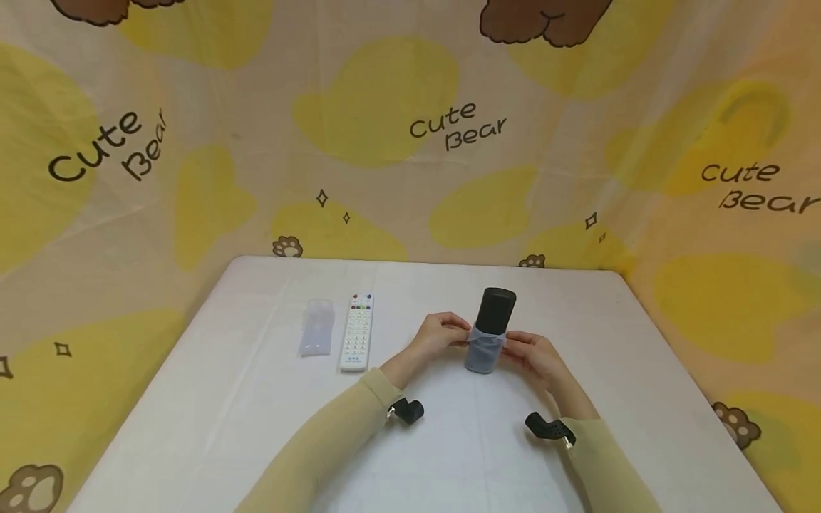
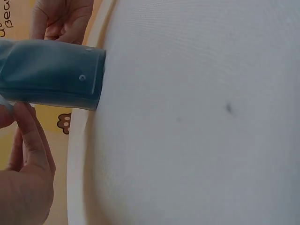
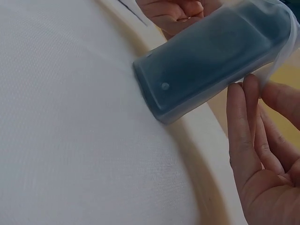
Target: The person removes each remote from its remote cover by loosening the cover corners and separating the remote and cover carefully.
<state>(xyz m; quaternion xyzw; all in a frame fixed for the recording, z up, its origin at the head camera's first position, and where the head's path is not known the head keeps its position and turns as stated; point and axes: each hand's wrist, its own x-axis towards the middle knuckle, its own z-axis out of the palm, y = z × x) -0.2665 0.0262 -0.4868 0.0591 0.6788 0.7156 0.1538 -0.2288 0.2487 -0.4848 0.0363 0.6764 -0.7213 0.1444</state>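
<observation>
A black remote control [image 1: 496, 310] stands nearly upright, its plain side toward me. Its lower half sits inside a translucent silicone cover [image 1: 484, 354], which looks bluish in both wrist views. My left hand [image 1: 442, 333] pinches the cover's rim on the left. On the other side, my right hand [image 1: 535, 356] pinches the same rim between thumb and fingers. In the right wrist view the pale rim [image 3: 276, 61] stretches out at the right thumb. The cover's bottom end [image 2: 96, 79] is right at the tabletop.
Left of my hands, a white remote control [image 1: 357, 333] with many buttons lies on the white table [image 1: 256, 427]. Beside it lies a flat translucent cover [image 1: 317, 328]. Printed cloth [image 1: 378, 107] hangs close behind the table and along its sides.
</observation>
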